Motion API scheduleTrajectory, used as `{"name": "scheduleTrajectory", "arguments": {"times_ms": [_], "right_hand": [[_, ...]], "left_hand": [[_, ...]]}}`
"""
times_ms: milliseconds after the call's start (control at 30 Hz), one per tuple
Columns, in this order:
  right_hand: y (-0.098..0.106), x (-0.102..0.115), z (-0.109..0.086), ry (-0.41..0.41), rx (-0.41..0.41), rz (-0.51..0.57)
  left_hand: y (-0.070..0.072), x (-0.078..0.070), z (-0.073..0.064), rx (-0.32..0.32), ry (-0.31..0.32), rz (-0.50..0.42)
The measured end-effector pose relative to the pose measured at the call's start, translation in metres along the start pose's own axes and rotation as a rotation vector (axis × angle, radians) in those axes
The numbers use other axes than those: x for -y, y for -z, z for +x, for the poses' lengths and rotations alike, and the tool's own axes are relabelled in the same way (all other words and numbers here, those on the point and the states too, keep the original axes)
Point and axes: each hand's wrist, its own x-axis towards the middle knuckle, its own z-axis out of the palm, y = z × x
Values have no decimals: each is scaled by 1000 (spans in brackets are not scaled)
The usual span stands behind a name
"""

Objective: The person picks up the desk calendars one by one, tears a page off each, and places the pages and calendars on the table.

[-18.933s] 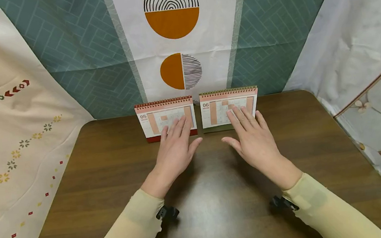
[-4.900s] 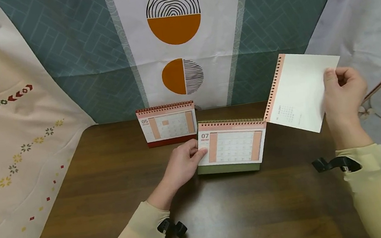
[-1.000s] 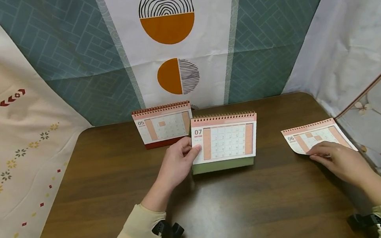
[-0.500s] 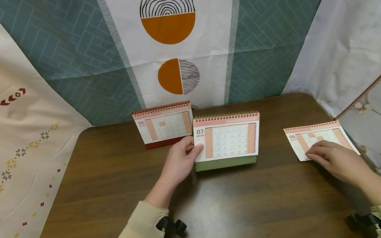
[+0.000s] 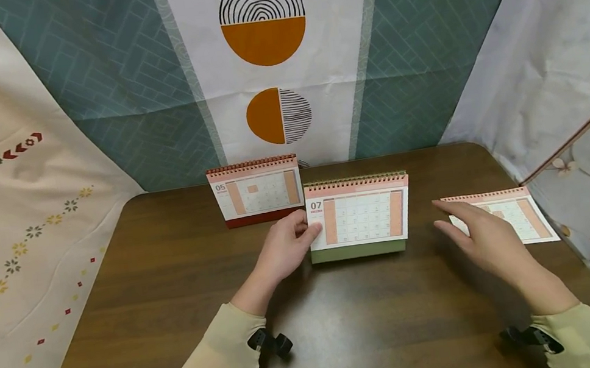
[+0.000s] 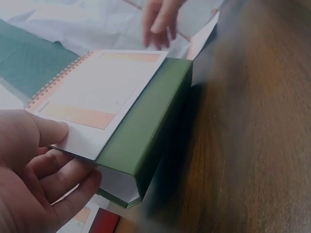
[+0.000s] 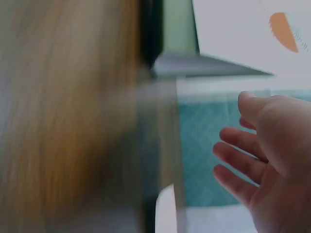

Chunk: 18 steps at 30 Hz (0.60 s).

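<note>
My left hand (image 5: 280, 247) grips the left edge of a green-based desk calendar (image 5: 360, 219) showing page 07. In the left wrist view the thumb presses on the front page of the calendar (image 6: 102, 87), with the fingers behind at the open end of its stand. My right hand (image 5: 487, 240) is empty, thumb and fingers apart, in the air between this calendar and a loose calendar page (image 5: 534, 219) marked 06. That page lies flat at the right side of the table, partly covered by the hand. In the right wrist view the fingers of the right hand (image 7: 286, 141) are spread.
Behind the left hand stands a second desk calendar (image 5: 257, 191), red-based, showing page 05. The brown wooden table (image 5: 176, 297) meets a patterned cloth (image 5: 279, 57) at the back, with more cloth hanging on both sides.
Page 06 has come off the green calendar, which was drawn nearer and shows 07. Within the last second my right hand lets go of that page on the table and moves left.
</note>
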Motion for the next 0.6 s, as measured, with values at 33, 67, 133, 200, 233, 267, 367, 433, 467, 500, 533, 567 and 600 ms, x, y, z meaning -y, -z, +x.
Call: {"name": "scheduleTrajectory", "arguments": {"times_ms": [33, 67, 133, 200, 233, 267, 367, 433, 467, 500, 533, 567, 600], "right_hand": [[-1, 6, 4, -9, 12, 36], [-3, 11, 7, -16, 23, 69], [-7, 22, 13, -16, 33, 118], [-13, 31, 17, -9, 31, 145], [-16, 35, 18, -3, 25, 152], [-20, 39, 20, 2, 18, 152], [-29, 47, 20, -17, 8, 158], [-33, 50, 19, -39, 14, 177], [-34, 51, 19, -55, 24, 188], [-35, 52, 18, -69, 38, 209], [-35, 54, 18, -84, 57, 230], [-35, 55, 18, -99, 76, 252], [-35, 56, 18, -114, 95, 271]], "left_hand": [[-1, 0, 1, 4, 0, 13], [-1, -1, 1, 8, -1, 29], [-2, -1, 3, 12, -8, 69], [-3, 0, 5, 11, -11, 104], [-4, -1, 6, 9, -13, 124], [-4, -1, 7, 6, -15, 148], [-7, -2, 8, 2, -5, 223], [-9, -4, 7, 2, -2, 300], [-10, -4, 7, 1, -6, 346], [-11, -5, 5, -3, -13, 394], [-12, -5, 3, -9, -23, 447], [-13, -6, 2, -19, -39, 499], [-13, -6, 0, -34, -61, 552]]}}
